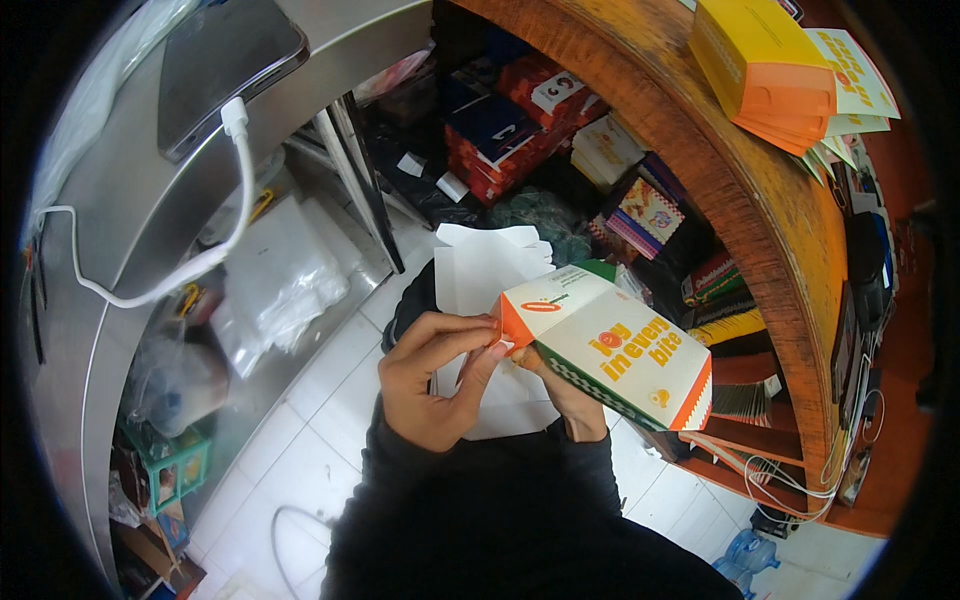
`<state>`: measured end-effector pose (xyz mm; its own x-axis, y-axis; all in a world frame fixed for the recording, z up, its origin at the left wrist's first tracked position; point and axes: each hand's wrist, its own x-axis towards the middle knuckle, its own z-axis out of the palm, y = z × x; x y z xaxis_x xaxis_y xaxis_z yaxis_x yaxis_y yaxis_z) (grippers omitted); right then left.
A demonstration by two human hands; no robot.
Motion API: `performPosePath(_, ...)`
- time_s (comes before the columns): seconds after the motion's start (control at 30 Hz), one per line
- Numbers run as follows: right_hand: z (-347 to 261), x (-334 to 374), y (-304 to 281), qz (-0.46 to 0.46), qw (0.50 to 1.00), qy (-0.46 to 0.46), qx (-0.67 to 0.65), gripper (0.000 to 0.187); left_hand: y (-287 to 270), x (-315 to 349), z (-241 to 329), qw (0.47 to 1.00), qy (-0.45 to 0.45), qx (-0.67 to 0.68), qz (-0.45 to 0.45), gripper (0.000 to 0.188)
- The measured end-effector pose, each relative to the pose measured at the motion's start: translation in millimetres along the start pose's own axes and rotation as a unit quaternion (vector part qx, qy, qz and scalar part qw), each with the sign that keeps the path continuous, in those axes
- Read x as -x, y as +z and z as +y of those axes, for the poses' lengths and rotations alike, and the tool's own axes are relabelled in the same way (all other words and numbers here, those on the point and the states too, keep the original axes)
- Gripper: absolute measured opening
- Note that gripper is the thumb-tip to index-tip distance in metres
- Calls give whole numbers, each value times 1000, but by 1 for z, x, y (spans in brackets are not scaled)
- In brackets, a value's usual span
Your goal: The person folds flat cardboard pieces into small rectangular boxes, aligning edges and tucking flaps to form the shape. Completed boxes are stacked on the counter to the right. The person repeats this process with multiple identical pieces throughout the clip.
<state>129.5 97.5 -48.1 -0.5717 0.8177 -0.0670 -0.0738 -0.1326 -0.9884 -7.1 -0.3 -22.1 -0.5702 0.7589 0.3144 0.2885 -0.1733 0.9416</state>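
Note:
A cardboard food box (640,320) is tilted in front of me. Its panels are white, green and orange, with yellow and orange lettering. At its left end, my left hand (435,375) pinches the small orange flap between thumb and fingers. My right hand (572,398) grips the same box from below; the box hides most of its fingers. Under both hands, a piece of white cardboard (488,268) with notched edges lies across my lap.
A wooden table (745,180) curves along the right, bearing folded yellow and orange cartons (770,75). Stacked printed boxes (520,130) fill the space below. On the left metal counter (190,200) lies a phone (230,65) with a white cable (240,180). Plastic bags (285,270) sit beneath.

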Motion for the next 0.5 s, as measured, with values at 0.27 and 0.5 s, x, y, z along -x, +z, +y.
performPosePath(0.27,0,6,11,55,974,-148,161,44,1,1,4,998,15,-62,26,15)
performPosePath(0.5,15,5,7,-18,945,-226,234,44,-3,1,-3,998,41,-41,-29,19)
